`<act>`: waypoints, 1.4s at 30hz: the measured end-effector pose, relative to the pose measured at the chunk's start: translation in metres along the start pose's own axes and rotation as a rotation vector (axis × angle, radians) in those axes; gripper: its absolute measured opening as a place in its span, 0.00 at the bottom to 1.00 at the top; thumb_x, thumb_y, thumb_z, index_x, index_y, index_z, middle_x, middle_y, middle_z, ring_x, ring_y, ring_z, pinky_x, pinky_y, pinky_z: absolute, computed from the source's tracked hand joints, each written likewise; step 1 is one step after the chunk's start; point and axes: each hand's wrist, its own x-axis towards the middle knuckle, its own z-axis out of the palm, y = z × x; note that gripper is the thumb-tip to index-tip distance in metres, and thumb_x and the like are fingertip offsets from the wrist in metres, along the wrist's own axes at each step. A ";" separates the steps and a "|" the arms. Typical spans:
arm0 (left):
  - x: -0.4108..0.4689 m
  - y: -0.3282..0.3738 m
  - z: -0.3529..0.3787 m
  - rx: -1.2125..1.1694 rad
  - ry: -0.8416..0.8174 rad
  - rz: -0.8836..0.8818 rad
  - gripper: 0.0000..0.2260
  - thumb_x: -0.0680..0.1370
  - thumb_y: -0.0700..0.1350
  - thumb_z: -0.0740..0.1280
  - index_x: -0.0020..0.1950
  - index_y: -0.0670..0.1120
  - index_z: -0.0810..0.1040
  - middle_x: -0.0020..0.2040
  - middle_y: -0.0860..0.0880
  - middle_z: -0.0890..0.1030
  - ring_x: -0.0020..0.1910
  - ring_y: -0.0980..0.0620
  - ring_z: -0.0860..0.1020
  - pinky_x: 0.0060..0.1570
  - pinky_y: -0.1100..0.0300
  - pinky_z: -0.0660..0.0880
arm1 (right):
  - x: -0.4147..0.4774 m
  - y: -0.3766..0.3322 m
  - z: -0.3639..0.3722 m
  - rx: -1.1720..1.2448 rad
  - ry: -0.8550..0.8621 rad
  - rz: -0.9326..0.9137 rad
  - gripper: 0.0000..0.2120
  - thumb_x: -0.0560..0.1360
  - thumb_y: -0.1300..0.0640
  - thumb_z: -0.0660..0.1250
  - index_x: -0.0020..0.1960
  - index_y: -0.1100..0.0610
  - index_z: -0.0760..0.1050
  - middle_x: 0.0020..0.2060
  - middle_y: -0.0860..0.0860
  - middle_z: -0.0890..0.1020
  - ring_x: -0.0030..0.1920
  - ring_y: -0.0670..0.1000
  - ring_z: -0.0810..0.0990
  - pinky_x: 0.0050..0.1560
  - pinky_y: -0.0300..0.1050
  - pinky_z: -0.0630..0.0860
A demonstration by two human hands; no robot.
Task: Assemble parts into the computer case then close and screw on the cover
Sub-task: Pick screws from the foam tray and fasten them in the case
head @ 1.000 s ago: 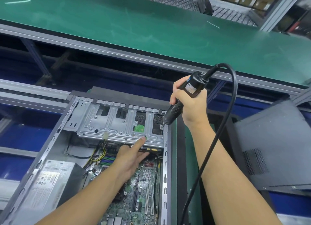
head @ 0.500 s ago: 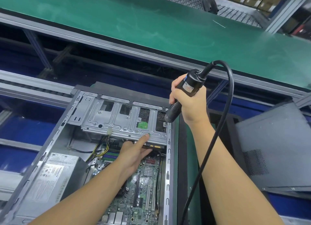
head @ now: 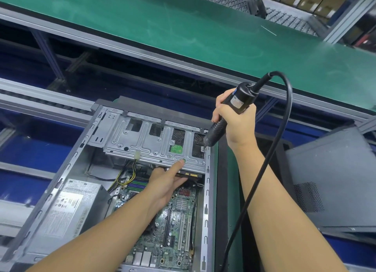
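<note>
Print on screwdriver (head: 237,103) and power supply (head: 67,208) labels — unreadable.

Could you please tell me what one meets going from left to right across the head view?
Power supply, left hand, electric screwdriver, grey cover panel.

Two hands (head: 165,183) (head: 237,121), one electric screwdriver (head: 241,98), one computer case (head: 207,192), one side cover (head: 335,180)

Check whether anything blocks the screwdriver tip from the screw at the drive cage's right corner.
Nothing visible does. The screwdriver in the right hand has its tip at the screw on the drive cage. The left hand presses the cage further left, clear of it.
</note>
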 end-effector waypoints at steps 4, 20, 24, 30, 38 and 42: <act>0.001 -0.002 -0.001 0.017 0.002 -0.004 0.57 0.55 0.55 0.82 0.76 0.40 0.56 0.54 0.45 0.72 0.52 0.48 0.81 0.64 0.46 0.75 | 0.000 -0.001 0.000 -0.024 -0.004 0.012 0.12 0.67 0.69 0.65 0.38 0.52 0.77 0.31 0.50 0.78 0.29 0.54 0.75 0.38 0.50 0.77; 0.002 -0.002 0.000 0.025 0.020 0.014 0.46 0.69 0.52 0.78 0.76 0.39 0.55 0.61 0.40 0.71 0.54 0.47 0.80 0.67 0.47 0.73 | 0.001 -0.002 0.003 -0.053 -0.026 0.029 0.10 0.68 0.70 0.66 0.40 0.56 0.77 0.34 0.48 0.80 0.30 0.51 0.77 0.37 0.47 0.79; -0.001 0.000 0.000 0.027 0.013 0.011 0.49 0.66 0.53 0.79 0.77 0.39 0.54 0.64 0.38 0.70 0.55 0.46 0.80 0.67 0.47 0.72 | 0.001 -0.002 0.005 -0.035 -0.039 0.025 0.10 0.69 0.67 0.66 0.41 0.53 0.77 0.33 0.51 0.79 0.30 0.55 0.76 0.38 0.50 0.78; -0.004 0.001 0.000 0.041 -0.008 -0.005 0.57 0.57 0.56 0.80 0.77 0.40 0.54 0.60 0.40 0.72 0.53 0.47 0.81 0.70 0.43 0.69 | 0.001 -0.012 -0.002 0.023 -0.014 -0.028 0.08 0.67 0.71 0.66 0.42 0.60 0.76 0.33 0.50 0.79 0.30 0.52 0.76 0.36 0.45 0.76; -0.009 0.009 -0.005 -0.003 -0.009 -0.002 0.48 0.69 0.51 0.78 0.78 0.39 0.53 0.65 0.38 0.71 0.52 0.49 0.79 0.70 0.43 0.68 | -0.014 -0.033 -0.002 0.105 -0.015 -0.105 0.15 0.66 0.67 0.66 0.40 0.47 0.78 0.34 0.51 0.78 0.30 0.57 0.74 0.37 0.52 0.76; -0.019 0.022 -0.016 -0.001 -0.108 -0.005 0.44 0.63 0.38 0.79 0.72 0.34 0.58 0.67 0.31 0.69 0.57 0.43 0.81 0.55 0.54 0.80 | -0.029 -0.039 0.004 0.139 0.026 -0.095 0.13 0.66 0.66 0.66 0.41 0.48 0.78 0.35 0.53 0.78 0.30 0.58 0.74 0.37 0.56 0.76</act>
